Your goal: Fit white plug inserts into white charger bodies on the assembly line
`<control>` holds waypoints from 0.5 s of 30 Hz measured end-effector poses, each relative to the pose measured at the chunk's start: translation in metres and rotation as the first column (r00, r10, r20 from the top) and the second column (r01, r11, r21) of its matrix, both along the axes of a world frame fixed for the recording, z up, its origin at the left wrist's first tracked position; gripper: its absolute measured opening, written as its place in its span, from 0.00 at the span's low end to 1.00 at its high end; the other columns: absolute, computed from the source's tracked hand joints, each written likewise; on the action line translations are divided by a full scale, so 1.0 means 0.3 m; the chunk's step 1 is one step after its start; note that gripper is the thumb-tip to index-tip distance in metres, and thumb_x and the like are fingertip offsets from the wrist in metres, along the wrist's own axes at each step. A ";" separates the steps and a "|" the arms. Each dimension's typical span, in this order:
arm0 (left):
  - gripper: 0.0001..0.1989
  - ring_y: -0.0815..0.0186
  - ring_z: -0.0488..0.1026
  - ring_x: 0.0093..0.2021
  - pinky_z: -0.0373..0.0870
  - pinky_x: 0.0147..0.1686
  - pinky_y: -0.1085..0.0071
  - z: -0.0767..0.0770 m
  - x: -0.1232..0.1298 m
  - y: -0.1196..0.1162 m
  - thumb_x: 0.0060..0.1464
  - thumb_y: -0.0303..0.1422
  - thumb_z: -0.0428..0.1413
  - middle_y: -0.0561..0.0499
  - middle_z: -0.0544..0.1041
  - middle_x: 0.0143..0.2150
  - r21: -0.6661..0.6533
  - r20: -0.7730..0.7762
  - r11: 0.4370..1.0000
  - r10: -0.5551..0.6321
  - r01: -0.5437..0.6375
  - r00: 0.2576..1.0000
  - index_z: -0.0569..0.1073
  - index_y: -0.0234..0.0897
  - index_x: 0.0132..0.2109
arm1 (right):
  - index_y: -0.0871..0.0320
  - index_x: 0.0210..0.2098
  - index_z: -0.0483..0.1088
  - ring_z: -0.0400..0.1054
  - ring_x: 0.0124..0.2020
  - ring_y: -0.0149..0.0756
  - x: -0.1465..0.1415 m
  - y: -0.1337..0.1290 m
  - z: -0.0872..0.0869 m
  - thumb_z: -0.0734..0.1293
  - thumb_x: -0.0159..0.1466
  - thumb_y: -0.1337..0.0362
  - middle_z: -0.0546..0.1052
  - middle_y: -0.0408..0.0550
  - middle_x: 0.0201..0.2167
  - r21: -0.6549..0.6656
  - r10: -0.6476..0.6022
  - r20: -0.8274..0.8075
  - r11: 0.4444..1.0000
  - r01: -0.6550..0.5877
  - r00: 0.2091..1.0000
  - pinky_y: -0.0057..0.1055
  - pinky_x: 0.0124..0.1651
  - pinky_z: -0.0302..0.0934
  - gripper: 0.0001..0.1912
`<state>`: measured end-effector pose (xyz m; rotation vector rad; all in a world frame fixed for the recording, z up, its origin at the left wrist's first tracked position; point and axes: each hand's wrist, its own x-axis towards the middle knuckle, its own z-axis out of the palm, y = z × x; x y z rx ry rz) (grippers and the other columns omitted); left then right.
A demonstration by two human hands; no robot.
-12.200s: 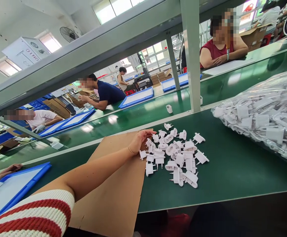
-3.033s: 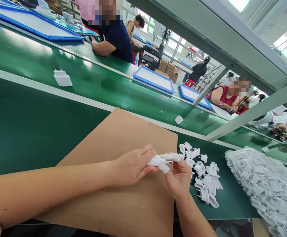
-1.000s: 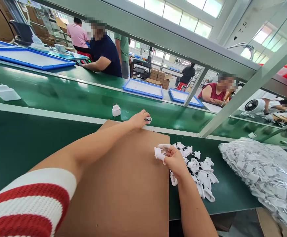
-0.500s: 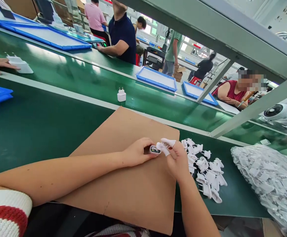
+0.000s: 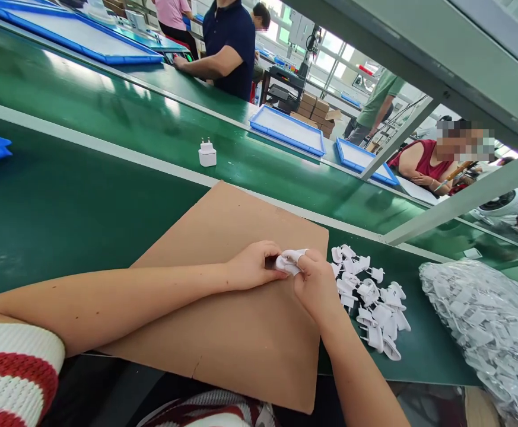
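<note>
Compared with half a second ago, our right hand [image 5: 318, 281] sits closer in against our left hand [image 5: 253, 265], and the oval opening with its green circuitry is now hidden from us. The standing person in a pale green shirt [image 5: 385, 95] is farther to the right, and the bare hand that showed at the left edge is out of view.

Our left hand pinches a small white plastic housing [image 5: 280, 263] between thumb and fingers. Our right hand, wearing white finger covers [image 5: 293, 254], has its fingers drawn together over the right end of that housing; we cannot clearly tell cover from plastic there. Both hands are above a brown flat cardboard sheet [image 5: 259, 344], which lies on the dark green smooth worktop [image 5: 63, 207].

Just right of the sheet we see a loose heap of white plastic plug caps with thin pins [image 5: 381, 313], lying at mixed angles. Farther right lies a bulging clear plastic bag of white parts [image 5: 481, 332]. Beyond the pale edging strip, a white two-pin plug charger [image 5: 207, 156] stands with its pins upward on the glossy green strip [image 5: 152, 127]. On the far side are blue-rimmed white rectangular trays [image 5: 288, 129], with a person in a navy shirt [image 5: 232, 56] at work left of them.
</note>
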<state>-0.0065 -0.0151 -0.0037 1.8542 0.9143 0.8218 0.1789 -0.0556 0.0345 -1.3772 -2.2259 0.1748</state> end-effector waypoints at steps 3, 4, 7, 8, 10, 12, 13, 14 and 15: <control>0.17 0.61 0.72 0.36 0.69 0.36 0.66 0.002 0.004 -0.004 0.50 0.47 0.64 0.49 0.75 0.36 0.012 -0.007 1.000 0.016 -0.016 1.000 0.76 0.37 0.36 | 0.55 0.36 0.77 0.69 0.37 0.43 -0.003 0.001 -0.004 0.60 0.50 0.80 0.75 0.49 0.30 -0.031 -0.055 -0.034 0.998 0.054 0.998 0.35 0.38 0.63 0.21; 0.18 0.60 0.73 0.37 0.69 0.37 0.66 0.003 0.006 -0.008 0.50 0.48 0.63 0.49 0.76 0.36 0.023 -0.007 0.999 0.027 -0.026 1.000 0.77 0.38 0.36 | 0.55 0.40 0.77 0.69 0.38 0.44 -0.004 -0.001 -0.009 0.60 0.50 0.80 0.76 0.49 0.32 -0.038 -0.067 -0.067 0.997 0.064 0.996 0.36 0.40 0.64 0.24; 0.19 0.59 0.74 0.37 0.71 0.39 0.65 0.007 0.014 -0.019 0.50 0.50 0.62 0.49 0.77 0.36 0.049 -0.044 0.997 0.063 -0.061 0.997 0.76 0.38 0.36 | 0.56 0.52 0.76 0.71 0.42 0.44 -0.005 -0.009 -0.036 0.63 0.51 0.78 0.79 0.51 0.38 -0.053 -0.096 -0.142 0.995 0.089 0.985 0.37 0.46 0.66 0.30; 0.19 0.59 0.74 0.37 0.71 0.39 0.65 0.011 0.016 -0.021 0.50 0.50 0.62 0.49 0.77 0.36 0.047 -0.068 0.997 0.068 -0.065 0.995 0.76 0.38 0.35 | 0.55 0.52 0.75 0.71 0.42 0.44 -0.006 -0.012 -0.046 0.64 0.52 0.77 0.79 0.50 0.38 -0.055 -0.117 -0.157 0.992 0.110 0.981 0.38 0.48 0.66 0.29; 0.19 0.58 0.74 0.37 0.72 0.38 0.65 0.023 0.018 -0.016 0.49 0.51 0.61 0.49 0.78 0.36 0.015 -0.112 0.999 0.043 -0.042 0.993 0.75 0.38 0.36 | 0.54 0.53 0.75 0.71 0.44 0.45 -0.009 -0.018 -0.062 0.66 0.54 0.75 0.79 0.50 0.39 -0.054 -0.177 -0.212 0.984 0.170 0.961 0.41 0.53 0.66 0.27; 0.22 0.57 0.75 0.38 0.72 0.39 0.65 0.045 0.018 0.009 0.48 0.51 0.61 0.49 0.79 0.38 -0.040 -0.129 0.999 0.007 -0.012 0.992 0.76 0.38 0.40 | 0.54 0.58 0.72 0.70 0.51 0.46 -0.013 -0.027 -0.073 0.69 0.57 0.70 0.79 0.53 0.46 -0.022 -0.219 -0.313 0.974 0.224 0.924 0.44 0.59 0.64 0.28; 0.24 0.57 0.76 0.39 0.72 0.40 0.65 0.060 0.017 0.032 0.47 0.52 0.61 0.48 0.80 0.40 -0.057 -0.143 0.998 0.012 -0.020 0.990 0.76 0.37 0.43 | 0.55 0.61 0.69 0.68 0.55 0.47 -0.015 -0.031 -0.076 0.70 0.59 0.68 0.78 0.54 0.51 0.009 -0.221 -0.367 0.970 0.241 0.903 0.44 0.61 0.62 0.30; 0.27 0.57 0.76 0.40 0.72 0.41 0.66 0.077 0.017 0.064 0.46 0.53 0.61 0.48 0.80 0.42 -0.060 -0.167 0.997 0.037 -0.047 0.985 0.76 0.37 0.45 | 0.56 0.64 0.66 0.66 0.59 0.47 -0.016 -0.034 -0.079 0.70 0.60 0.66 0.76 0.55 0.55 0.045 -0.214 -0.413 0.966 0.255 0.885 0.43 0.63 0.62 0.32; 0.29 0.57 0.76 0.40 0.71 0.41 0.67 0.096 0.017 0.105 0.46 0.54 0.60 0.49 0.81 0.43 -0.046 -0.208 0.995 0.080 -0.092 0.975 0.75 0.38 0.48 | 0.57 0.65 0.65 0.64 0.61 0.46 -0.017 -0.035 -0.081 0.69 0.62 0.64 0.74 0.56 0.58 0.082 -0.206 -0.444 0.960 0.268 0.872 0.42 0.64 0.61 0.32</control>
